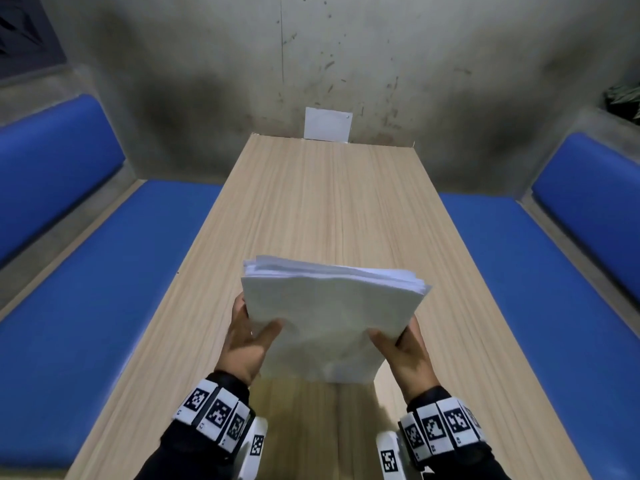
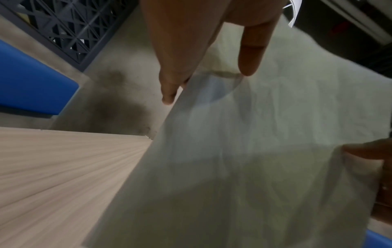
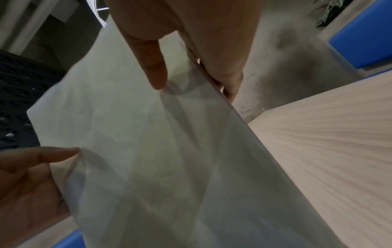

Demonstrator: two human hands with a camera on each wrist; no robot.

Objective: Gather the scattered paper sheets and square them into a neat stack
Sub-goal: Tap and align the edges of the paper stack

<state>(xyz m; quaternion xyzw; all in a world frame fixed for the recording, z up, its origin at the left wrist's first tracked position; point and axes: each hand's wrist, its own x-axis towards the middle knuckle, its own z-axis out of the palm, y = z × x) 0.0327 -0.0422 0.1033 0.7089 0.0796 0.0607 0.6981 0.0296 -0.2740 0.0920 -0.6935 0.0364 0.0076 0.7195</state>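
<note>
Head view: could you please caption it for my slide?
Both hands hold a paper stack upright over a wooden table.

Black sleeves (image 1: 180, 448); white wristbands (image 1: 216, 415) bearing black square-code markers.

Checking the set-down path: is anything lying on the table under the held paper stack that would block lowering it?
Nothing visible does. Both the left hand and right hand hold the paper stack upright; the wooden table around it looks bare. The spot directly beneath is hidden.
</note>
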